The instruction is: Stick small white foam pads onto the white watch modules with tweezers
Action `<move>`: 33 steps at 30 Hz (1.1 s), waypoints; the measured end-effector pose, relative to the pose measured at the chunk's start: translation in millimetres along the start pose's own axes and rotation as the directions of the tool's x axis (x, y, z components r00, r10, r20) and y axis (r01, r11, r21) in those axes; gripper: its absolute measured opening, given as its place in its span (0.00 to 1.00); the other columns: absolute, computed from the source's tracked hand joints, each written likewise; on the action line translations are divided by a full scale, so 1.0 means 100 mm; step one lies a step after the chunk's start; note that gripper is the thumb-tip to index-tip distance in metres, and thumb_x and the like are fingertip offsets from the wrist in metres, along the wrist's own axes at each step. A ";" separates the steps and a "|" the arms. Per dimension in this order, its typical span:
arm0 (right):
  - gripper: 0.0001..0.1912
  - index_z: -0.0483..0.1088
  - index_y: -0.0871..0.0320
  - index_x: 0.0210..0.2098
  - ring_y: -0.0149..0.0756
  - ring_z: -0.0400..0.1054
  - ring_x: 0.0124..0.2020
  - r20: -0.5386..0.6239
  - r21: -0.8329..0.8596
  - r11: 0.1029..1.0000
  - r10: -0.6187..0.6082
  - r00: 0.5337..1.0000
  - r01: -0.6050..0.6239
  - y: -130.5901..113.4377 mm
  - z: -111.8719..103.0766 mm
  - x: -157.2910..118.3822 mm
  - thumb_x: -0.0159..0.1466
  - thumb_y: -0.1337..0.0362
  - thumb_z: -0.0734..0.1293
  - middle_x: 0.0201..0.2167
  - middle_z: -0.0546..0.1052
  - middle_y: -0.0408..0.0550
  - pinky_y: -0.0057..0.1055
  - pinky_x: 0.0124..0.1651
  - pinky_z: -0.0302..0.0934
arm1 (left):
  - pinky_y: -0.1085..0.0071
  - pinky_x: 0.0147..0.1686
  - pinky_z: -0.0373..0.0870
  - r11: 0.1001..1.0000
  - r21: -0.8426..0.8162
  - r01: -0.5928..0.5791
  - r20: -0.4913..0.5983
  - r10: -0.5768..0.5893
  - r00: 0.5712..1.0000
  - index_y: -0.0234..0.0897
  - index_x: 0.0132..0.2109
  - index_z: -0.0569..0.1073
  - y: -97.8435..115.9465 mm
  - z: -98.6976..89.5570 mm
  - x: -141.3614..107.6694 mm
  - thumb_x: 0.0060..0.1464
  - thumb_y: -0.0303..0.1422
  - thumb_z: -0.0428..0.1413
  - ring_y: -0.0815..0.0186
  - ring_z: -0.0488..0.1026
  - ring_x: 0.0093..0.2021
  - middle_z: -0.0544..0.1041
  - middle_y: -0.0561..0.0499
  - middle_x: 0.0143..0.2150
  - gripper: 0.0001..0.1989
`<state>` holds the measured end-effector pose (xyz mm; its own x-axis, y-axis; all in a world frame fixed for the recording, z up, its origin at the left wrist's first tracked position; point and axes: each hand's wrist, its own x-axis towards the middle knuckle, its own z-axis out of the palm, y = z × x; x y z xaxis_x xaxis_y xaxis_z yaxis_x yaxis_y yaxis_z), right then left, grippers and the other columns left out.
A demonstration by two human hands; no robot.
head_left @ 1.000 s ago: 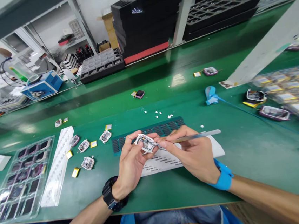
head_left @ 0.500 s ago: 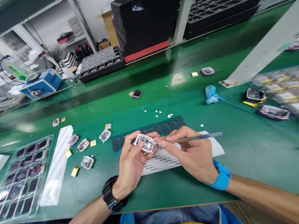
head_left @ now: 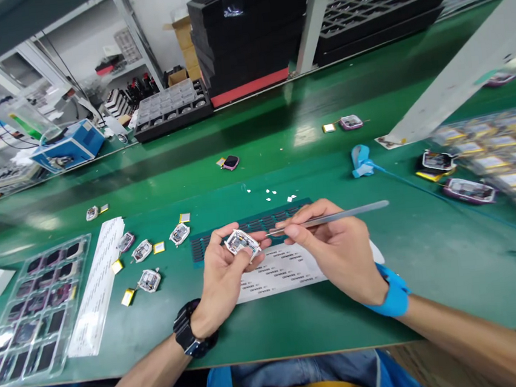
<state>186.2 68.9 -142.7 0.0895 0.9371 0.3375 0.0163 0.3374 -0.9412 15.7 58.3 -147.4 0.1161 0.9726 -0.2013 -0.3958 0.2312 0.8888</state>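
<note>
My left hand is closed around the edges of a white smartwatch case, whose open side faces up and shows the electronics. In my right hand is a pair of slim metal tweezers, pinched between thumb and fingers. Their tip lies just right of the case, apart from it. Under both hands are a printed white label sheet and a dark teal mat with rows of black pieces.
Several opened watch cases with yellow-edged batteries lie at left, beside a paper strip and a clear tray. Small white bits are scattered ahead. At right stand a white post, a blue cord and a battery tray.
The tweezers have drawn back to the right from the watch case, and my right hand has shifted slightly right. My left hand has tilted the case and moved it a little left.
</note>
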 end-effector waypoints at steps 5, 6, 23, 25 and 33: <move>0.26 0.71 0.54 0.32 0.38 0.78 0.30 0.094 -0.005 0.996 0.089 0.992 -0.089 -0.02 -0.10 0.12 0.57 0.38 0.76 0.29 0.81 0.47 0.30 0.31 0.73 | 0.68 0.40 0.80 0.997 0.066 0.045 0.014 -0.046 0.999 0.37 0.52 0.61 0.02 -0.05 0.06 0.48 0.31 0.69 0.60 0.84 0.40 0.84 0.42 0.44 0.29; 0.27 0.71 0.55 0.32 0.39 0.79 0.31 0.135 -0.006 0.992 0.123 0.983 -0.123 -0.01 -0.13 0.15 0.56 0.37 0.77 0.30 0.81 0.48 0.31 0.32 0.74 | 0.67 0.41 0.80 0.997 0.079 0.026 0.006 -0.026 1.000 0.38 0.51 0.61 0.02 -0.07 0.08 0.49 0.32 0.69 0.60 0.84 0.41 0.84 0.43 0.44 0.29; 0.10 0.74 0.55 0.30 0.39 0.77 0.32 0.508 -0.253 0.966 0.181 0.842 -0.055 0.46 -0.16 0.45 0.60 0.56 0.72 0.29 0.82 0.45 0.34 0.37 0.68 | 0.63 0.51 0.74 0.958 0.256 -0.132 -0.029 0.144 0.989 0.40 0.50 0.64 -0.10 -0.26 0.27 0.57 0.35 0.63 0.63 0.78 0.49 0.81 0.47 0.46 0.19; 0.06 0.75 0.55 0.31 0.38 0.77 0.32 0.506 -0.273 0.962 0.163 0.847 -0.022 0.47 -0.17 0.42 0.60 0.59 0.71 0.30 0.82 0.45 0.33 0.36 0.68 | 0.64 0.52 0.73 0.938 0.304 -0.165 -0.006 0.176 0.984 0.39 0.50 0.65 -0.13 -0.26 0.24 0.59 0.34 0.61 0.64 0.77 0.49 0.81 0.47 0.47 0.16; 0.11 0.74 0.55 0.29 0.39 0.79 0.32 0.502 -0.274 0.961 0.181 0.846 -0.043 0.47 -0.18 0.43 0.62 0.55 0.72 0.28 0.82 0.45 0.33 0.36 0.68 | 0.65 0.55 0.66 0.734 0.629 -0.256 0.069 0.275 0.959 0.39 0.51 0.69 -0.15 -0.23 0.15 0.64 0.28 0.56 0.63 0.75 0.49 0.81 0.46 0.49 0.09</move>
<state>208.6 123.7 -172.6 -0.4215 0.8985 0.1228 0.2848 0.2597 -0.9227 2.2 70.4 -173.7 0.0660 0.9946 0.0795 0.2533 -0.0938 0.9628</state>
